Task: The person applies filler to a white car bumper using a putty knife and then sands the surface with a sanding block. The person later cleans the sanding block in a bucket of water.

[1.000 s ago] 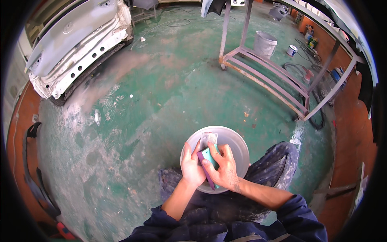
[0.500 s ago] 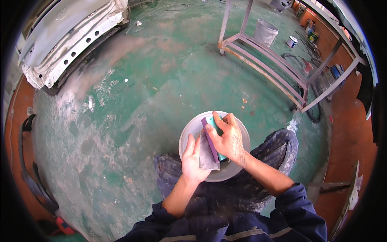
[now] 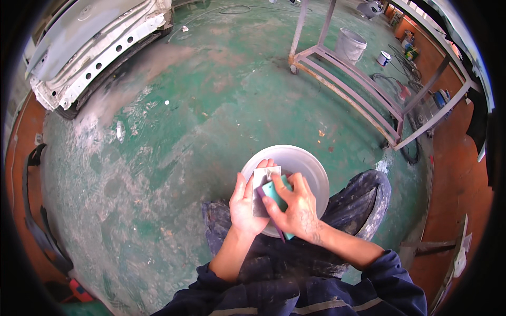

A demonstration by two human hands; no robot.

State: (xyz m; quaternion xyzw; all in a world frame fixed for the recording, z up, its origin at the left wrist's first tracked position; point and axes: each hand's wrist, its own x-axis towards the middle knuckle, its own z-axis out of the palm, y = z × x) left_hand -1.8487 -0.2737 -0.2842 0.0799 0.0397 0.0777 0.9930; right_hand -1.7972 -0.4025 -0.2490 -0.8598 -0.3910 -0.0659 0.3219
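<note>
A flat grey rectangular plate (image 3: 261, 178) rests on the upturned palm of my left hand (image 3: 245, 215), whose fingers stretch out beneath and beside it. My right hand (image 3: 300, 209) is closed around a teal sanding block (image 3: 273, 194) with a purple face along its side. The block lies slantwise against the plate and hides its right part. Both hands are over a round whitish bucket (image 3: 316, 164), which sits between my legs; its bottom is mostly covered by my hands.
Ahead to the right stands a metal frame cart (image 3: 363, 87), with a grey bucket (image 3: 350, 46) and a paint can (image 3: 383, 58) behind it. A stripped car body (image 3: 100, 47) is at the far left. Dust and smears mark the green floor (image 3: 174, 158).
My right hand has drawn the sanding block down along the plate toward me, uncovering the plate's far end. The plate now lies flatter on my left palm.
</note>
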